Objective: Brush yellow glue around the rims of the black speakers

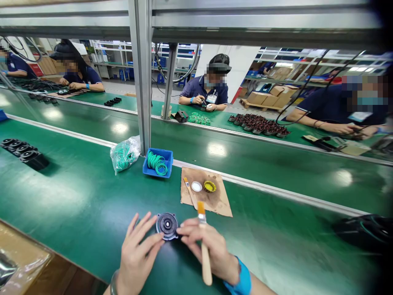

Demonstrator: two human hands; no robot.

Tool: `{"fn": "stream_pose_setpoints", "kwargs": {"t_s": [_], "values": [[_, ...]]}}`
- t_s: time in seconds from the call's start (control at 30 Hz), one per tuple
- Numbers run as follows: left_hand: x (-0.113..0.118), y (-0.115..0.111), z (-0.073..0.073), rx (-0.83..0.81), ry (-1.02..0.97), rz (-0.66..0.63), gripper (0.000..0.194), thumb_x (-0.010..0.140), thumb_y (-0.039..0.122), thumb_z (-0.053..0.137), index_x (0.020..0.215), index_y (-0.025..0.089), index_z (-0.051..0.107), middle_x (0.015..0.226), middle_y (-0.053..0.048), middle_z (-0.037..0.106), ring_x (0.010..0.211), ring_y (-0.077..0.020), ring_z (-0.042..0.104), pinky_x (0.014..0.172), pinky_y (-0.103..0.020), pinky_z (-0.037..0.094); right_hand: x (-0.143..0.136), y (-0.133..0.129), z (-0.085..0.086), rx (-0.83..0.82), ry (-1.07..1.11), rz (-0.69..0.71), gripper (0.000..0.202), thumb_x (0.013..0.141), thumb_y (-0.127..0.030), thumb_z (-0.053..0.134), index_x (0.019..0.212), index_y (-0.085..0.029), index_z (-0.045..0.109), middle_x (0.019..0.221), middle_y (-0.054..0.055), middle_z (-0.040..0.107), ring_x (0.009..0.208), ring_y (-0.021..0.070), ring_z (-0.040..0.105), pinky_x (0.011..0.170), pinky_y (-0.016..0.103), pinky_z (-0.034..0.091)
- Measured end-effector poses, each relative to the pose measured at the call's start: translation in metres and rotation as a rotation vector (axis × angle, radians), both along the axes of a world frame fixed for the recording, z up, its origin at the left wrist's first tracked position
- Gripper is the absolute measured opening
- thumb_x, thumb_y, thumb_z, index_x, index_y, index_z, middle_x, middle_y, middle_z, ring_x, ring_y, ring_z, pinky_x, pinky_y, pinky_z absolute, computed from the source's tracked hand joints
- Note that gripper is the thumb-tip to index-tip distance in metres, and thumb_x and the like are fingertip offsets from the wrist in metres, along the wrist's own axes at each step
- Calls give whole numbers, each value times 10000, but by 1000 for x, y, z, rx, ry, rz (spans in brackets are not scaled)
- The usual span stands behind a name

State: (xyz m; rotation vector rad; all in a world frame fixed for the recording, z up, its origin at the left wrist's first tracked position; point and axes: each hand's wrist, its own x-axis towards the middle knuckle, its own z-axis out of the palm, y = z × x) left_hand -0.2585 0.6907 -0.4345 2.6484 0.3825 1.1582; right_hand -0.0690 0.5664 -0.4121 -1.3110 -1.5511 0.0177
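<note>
A round black housing [166, 226] with concentric rings and small lugs lies on the green bench between my hands. My left hand [139, 248] is at its left side, fingers stretched and spread, with fingertips touching the lower left rim. My right hand [208, 243] is closed around a flat paintbrush [206, 262] with a wooden handle, its orange bristles pointing up and away. Fingertips of that same hand also touch the housing's right edge. Beyond it, a stained cardboard sheet [221, 200] carries a second brush [190, 192], a white round lid [197, 186] and a yellow cap [210, 187].
A blue bin [157, 174] of green rings stands beside a plastic bag [125, 155] of similar rings, near a metal post [141, 82]. Stacked black housings [26, 152] sit left; another dark part [364, 233] is right. Co-workers sit across the conveyor [196, 141].
</note>
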Motion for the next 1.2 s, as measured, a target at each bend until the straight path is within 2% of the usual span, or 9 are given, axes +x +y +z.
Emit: {"fn": "stream_pose_setpoints", "kwargs": {"t_s": [0.07, 0.13, 0.17, 0.23, 0.27, 0.37, 0.43, 0.6, 1.2], "values": [[-1, 3, -2, -214, 79, 59, 460, 817, 260, 722, 1238, 237, 537, 1299, -124, 592, 1236, -299, 558, 1013, -551, 481, 5, -3, 10, -83, 330, -44, 172, 1000, -293, 462, 1048, -211, 605, 903, 57, 735, 886, 161, 691, 774, 276, 553], [3, 4, -3, -401, 172, 78, 836, 708, 363, 815, 1403, 220, 373, 1363, -152, 537, 1257, -324, 534, 999, -525, 497, 10, -8, 18, -152, 608, -20, 361, 1031, -430, 328, 1225, -216, 544, 728, 44, 705, 694, 162, 675, 616, 265, 538], [7, 4, -2, -477, 211, 74, 917, 674, 367, 837, 1425, 216, 332, 1362, -152, 538, 1250, -325, 539, 996, -514, 500, 12, -10, 22, -188, 718, -8, 436, 1027, -489, 285, 1301, -220, 491, 623, 16, 659, 558, 150, 622, 516, 246, 495], [14, 3, 0, -601, 258, 66, 819, 665, 309, 840, 1351, 218, 402, 1282, -120, 600, 1185, -309, 586, 977, -499, 506, 15, -13, 27, -249, 836, -34, 553, 988, -598, 289, 1359, -216, 436, 507, -34, 545, 390, 113, 459, 386, 207, 364], [18, 2, 2, -651, 264, 67, 724, 663, 276, 837, 1277, 219, 457, 1221, -99, 632, 1135, -298, 612, 953, -487, 517, 14, -14, 29, -277, 840, -74, 586, 960, -642, 323, 1319, -207, 483, 518, -34, 523, 384, 97, 419, 376, 196, 332], [25, -3, 7, -748, 222, 69, 579, 624, 208, 844, 1107, 214, 523, 1089, -54, 663, 1027, -267, 642, 899, -449, 527, 11, -15, 32, -350, 801, -142, 611, 900, -709, 392, 960, -155, 642, 571, 4, 501, 477, 88, 444, 425, 186, 355], [26, -6, 9, -798, 174, 59, 565, 617, 202, 843, 1081, 209, 522, 1061, -45, 655, 1001, -249, 640, 892, -425, 521, 6, -14, 32, -445, 841, -135, 608, 886, -717, 412, 765, -147, 586, 564, 6, 485, 476, 83, 448, 427, 186, 354], [23, -10, 10, -943, 124, 45, 555, 621, 240, 843, 1064, 198, 511, 1023, -44, 659, 949, -221, 652, 857, -377, 527, -2, -10, 32, -529, 902, -144, 603, 813, -747, 508, 733, -149, 521, 510, -31, 439, 419, 67, 416, 401, 177, 317], [15, -15, 9, -720, 4, 3, 585, 669, 270, 846, 1137, 238, 496, 1165, -63, 623, 1088, -230, 635, 917, -381, 544, -10, -9, 34, -455, 990, -140, 524, 804, -631, 622, 682, -125, 559, 417, -10, 523, 318, 57, 463, 367, 144, 354]]}}
